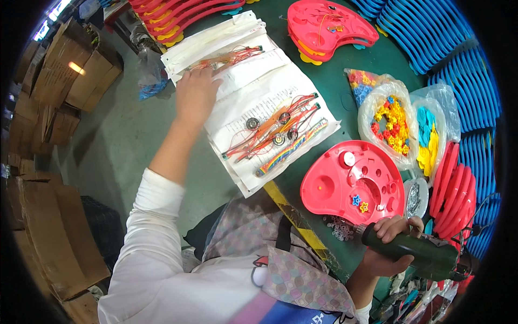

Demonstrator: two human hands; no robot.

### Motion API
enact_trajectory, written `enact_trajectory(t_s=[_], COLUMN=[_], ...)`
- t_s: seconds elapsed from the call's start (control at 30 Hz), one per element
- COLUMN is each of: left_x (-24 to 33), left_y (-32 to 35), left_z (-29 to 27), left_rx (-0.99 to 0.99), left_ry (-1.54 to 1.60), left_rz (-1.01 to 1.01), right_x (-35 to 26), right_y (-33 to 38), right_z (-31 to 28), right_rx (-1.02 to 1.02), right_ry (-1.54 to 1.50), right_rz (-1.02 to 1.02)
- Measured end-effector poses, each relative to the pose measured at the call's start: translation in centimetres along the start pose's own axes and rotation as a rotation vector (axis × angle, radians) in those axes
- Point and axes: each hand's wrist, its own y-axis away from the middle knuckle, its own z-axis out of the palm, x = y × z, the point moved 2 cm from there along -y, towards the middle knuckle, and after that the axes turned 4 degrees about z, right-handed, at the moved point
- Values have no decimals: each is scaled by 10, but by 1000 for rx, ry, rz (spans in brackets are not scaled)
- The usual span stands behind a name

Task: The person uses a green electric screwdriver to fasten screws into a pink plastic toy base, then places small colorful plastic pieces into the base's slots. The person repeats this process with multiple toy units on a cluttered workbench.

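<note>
Dark green and cylindrical, the narrow-tipped power tool [434,258] is gripped by the right hand [380,263] beside a red shell [348,183] on the desk [326,83]; the left hand [197,93] is at wires [243,55], its grip unclear.

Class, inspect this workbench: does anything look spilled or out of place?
Small ring-like pieces lie loose on the green table beside the red plastic shell, possibly spilled, since other small parts sit in bags.

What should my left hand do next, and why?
I'd probably lift one wire bundle off the upper paper: the left hand is right at it, the nearer red plastic shell shows no wiring inside, and the right hand is occupied with the dark green electric screwdriver.
</note>
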Motion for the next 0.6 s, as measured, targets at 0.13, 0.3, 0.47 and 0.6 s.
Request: enact_trajectory(t_s=[0.13,0.3,0.47,0.6], left_x=[-17,30,54,43], left_y=[2,29,59,48], left_z=[14,9,15,10], left_rx=[-61,65,134,46], left_ry=[49,0,290,420], left_rz=[15,277,453,444], right_x=[3,8,7,6], right_y=[-2,-5,-8,-8], right_z=[-1,8,16,14], right_rx=[-82,-71,-77,-53], right_ry=[20,11,4,18], right_rz=[3,17,25,30])
